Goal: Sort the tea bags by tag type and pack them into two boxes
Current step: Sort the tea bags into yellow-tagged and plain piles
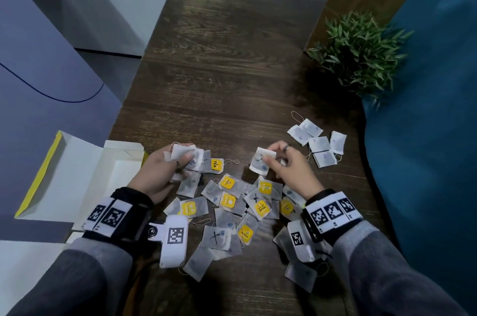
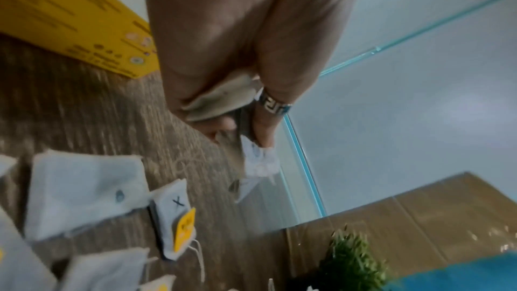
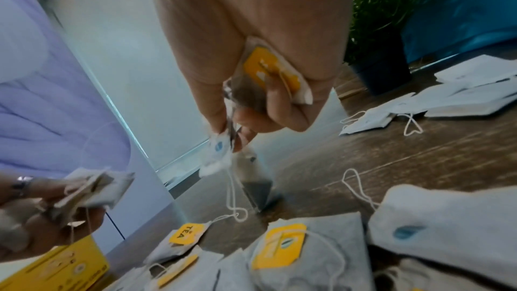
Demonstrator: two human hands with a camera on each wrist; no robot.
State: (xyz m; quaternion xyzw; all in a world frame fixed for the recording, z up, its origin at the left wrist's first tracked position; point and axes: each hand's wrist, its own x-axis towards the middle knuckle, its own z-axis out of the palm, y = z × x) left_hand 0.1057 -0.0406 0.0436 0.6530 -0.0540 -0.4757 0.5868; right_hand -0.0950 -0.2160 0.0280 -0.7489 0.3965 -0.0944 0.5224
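A loose heap of tea bags (image 1: 240, 212) lies on the dark wooden table (image 1: 227, 78), some with yellow tags (image 1: 228, 183), some with small blue marks. My left hand (image 1: 167, 166) grips a small stack of white tea bags (image 1: 184, 153) above the heap's left end, next to the open yellow-and-white box (image 1: 85, 181). My right hand (image 1: 281, 163) pinches tea bags (image 1: 262, 161); in the right wrist view a yellow-tagged bag (image 3: 271, 72) sits in the palm and a blue-marked bag (image 3: 218, 152) hangs from the fingertips. A sorted group of white bags (image 1: 317, 143) lies at the right.
A small potted green plant (image 1: 358, 52) stands at the back right of the table. A blue cushion (image 1: 426, 135) borders the right side. A lilac panel (image 1: 46, 78) rises at the left, behind the box. Bare tabletop stretches beyond the heap.
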